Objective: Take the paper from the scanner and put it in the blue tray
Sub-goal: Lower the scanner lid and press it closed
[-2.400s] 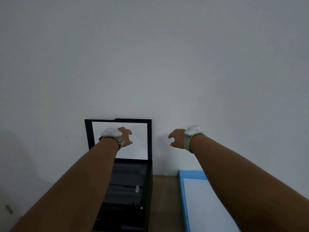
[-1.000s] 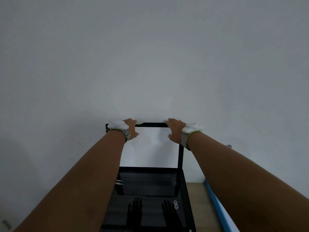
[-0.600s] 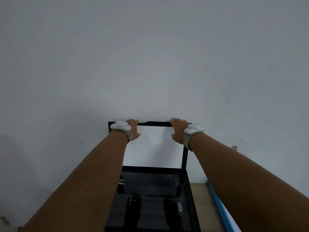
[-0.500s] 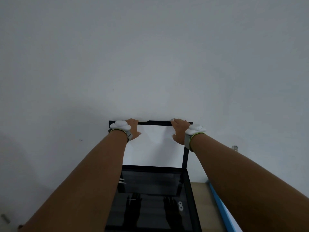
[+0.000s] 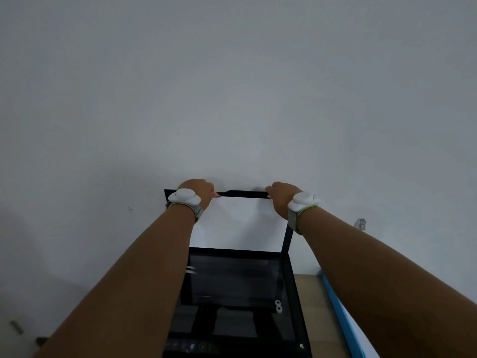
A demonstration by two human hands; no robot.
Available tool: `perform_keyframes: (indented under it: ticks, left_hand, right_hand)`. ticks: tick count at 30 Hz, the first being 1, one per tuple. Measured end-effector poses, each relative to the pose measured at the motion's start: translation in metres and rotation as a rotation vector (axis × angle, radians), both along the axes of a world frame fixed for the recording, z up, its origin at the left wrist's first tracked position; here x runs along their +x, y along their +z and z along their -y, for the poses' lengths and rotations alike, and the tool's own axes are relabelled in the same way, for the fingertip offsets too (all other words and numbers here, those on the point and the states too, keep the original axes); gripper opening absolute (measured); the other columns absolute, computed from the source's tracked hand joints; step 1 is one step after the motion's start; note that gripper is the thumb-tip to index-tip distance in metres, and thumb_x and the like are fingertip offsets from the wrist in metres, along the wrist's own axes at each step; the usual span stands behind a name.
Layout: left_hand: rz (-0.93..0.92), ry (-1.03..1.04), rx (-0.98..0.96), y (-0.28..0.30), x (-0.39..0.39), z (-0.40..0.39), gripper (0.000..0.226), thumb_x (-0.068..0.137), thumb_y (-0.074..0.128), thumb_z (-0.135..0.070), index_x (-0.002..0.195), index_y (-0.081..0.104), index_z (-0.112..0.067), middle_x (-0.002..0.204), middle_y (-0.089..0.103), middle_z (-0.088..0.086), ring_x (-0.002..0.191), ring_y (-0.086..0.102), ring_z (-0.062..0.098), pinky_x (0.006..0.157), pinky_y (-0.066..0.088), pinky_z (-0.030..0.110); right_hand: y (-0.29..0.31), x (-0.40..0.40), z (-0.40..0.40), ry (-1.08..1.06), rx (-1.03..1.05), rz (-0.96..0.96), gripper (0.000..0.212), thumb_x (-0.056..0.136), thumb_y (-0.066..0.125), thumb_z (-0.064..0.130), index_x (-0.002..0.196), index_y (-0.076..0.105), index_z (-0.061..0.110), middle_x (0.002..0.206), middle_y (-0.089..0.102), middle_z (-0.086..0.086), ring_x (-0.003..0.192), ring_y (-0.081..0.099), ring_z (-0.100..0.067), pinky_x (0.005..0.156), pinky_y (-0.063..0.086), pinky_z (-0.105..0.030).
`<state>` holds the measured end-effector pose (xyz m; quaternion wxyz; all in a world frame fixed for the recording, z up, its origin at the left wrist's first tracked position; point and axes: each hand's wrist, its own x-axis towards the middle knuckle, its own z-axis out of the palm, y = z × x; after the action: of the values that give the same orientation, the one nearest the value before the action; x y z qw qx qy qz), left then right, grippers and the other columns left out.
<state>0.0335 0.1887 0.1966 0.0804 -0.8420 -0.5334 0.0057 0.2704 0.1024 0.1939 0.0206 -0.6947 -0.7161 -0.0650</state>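
Note:
The black scanner (image 5: pixel 294 293) stands with its lid (image 5: pixel 242 194) raised upright against the wall. The lid's inner face (image 5: pixel 240 228) is white, and I cannot tell whether that is a sheet or the lid's backing. The dark glass (image 5: pixel 232 285) reflects my arms and shows no paper on it. My left hand (image 5: pixel 200 192) curls over the lid's top edge near the left corner. My right hand (image 5: pixel 282 198) grips the same edge near the right corner. The blue tray (image 5: pixel 338 306) lies to the right of the scanner, with something white inside it (image 5: pixel 361 339).
A strip of wooden table (image 5: pixel 309 295) shows between scanner and tray. A plain grey wall (image 5: pixel 232 99) rises right behind the lid. A small fitting (image 5: pixel 360 223) sticks out of the wall at the right. Both wrists wear white bands.
My right hand came over from the right onto the lid. Both hands then went from lying near the lid's top to fingers curled over its top edge. The lid still stands upright.

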Motion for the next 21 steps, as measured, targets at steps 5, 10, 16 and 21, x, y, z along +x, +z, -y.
perform_keyframes:
  ticks: [5,10,16,21]
  left_hand:
    - [0.091,-0.008,0.014,-0.008,-0.012,0.020,0.049,0.098,0.037,-0.046,0.102,0.064,-0.005,0.091,0.059,0.010,0.077,0.049,0.019,0.069,0.036,0.029]
    - [0.047,-0.019,-0.066,-0.007,-0.016,0.048,0.052,0.098,0.034,-0.050,0.105,0.064,-0.008,0.104,0.068,0.011,0.081,0.053,0.020,0.077,0.041,0.029]
    - [-0.003,-0.030,-0.086,-0.021,-0.010,0.081,0.059,0.095,0.024,-0.060,0.082,0.057,-0.013,0.081,0.058,0.006,0.073,0.052,0.022,0.070,0.041,0.031]
    - [-0.089,-0.090,-0.144,-0.029,-0.012,0.108,0.067,0.094,0.023,-0.061,0.095,0.065,-0.008,0.087,0.064,0.009,0.075,0.057,0.023,0.076,0.048,0.034]
  right_hand:
    - [0.003,-0.005,0.014,0.020,-0.040,0.001,0.032,0.095,0.038,0.010,0.121,0.055,0.013,0.119,0.056,-0.009,0.105,0.060,-0.028,0.089,0.048,-0.034]
    - [-0.003,-0.005,0.039,0.068,-0.029,0.026,0.029,0.099,0.033,0.021,0.111,0.057,0.013,0.109,0.064,-0.010,0.093,0.064,-0.028,0.072,0.044,-0.031]
    - [-0.019,-0.004,0.066,0.148,-0.051,0.005,0.039,0.101,0.027,0.036,0.108,0.058,0.014,0.104,0.067,-0.009,0.090,0.063,-0.028,0.074,0.044,-0.032]
    - [-0.030,-0.015,0.088,0.223,-0.127,-0.005,0.047,0.099,0.027,0.048,0.115,0.059,0.017,0.111,0.067,-0.008,0.100,0.062,-0.027,0.083,0.045,-0.033]
